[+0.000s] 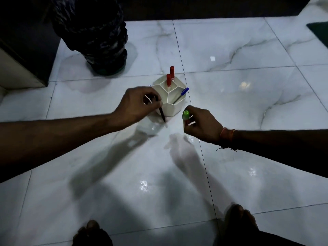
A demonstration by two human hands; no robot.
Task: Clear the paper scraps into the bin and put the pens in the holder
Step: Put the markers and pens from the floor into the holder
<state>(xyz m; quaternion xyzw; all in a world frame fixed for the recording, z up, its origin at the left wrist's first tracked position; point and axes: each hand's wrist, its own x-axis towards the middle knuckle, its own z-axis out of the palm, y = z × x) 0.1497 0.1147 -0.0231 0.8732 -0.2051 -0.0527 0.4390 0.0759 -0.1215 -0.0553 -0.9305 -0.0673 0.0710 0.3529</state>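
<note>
A white hexagonal pen holder (pixel 174 107) with several compartments stands on the marble floor. Two red-capped markers (pixel 169 79) stand upright in its far compartments, and a blue-capped pen (pixel 182 94) leans in the right one. My left hand (pixel 136 104) grips a black pen (pixel 162 114), tip down, just left of the holder; white strips show between its fingers. My right hand (pixel 202 125), to the holder's front right, holds a green-capped marker (pixel 186 115) together with white strips. The bin (pixel 99 36), lined with a dark bag, stands at the far left.
A dark cabinet (pixel 23 38) fills the far left corner beside the bin. A dark wall base runs along the back, and a green mat (pixel 319 31) lies at the far right. My bare feet (pixel 237 222) rest at the bottom edge.
</note>
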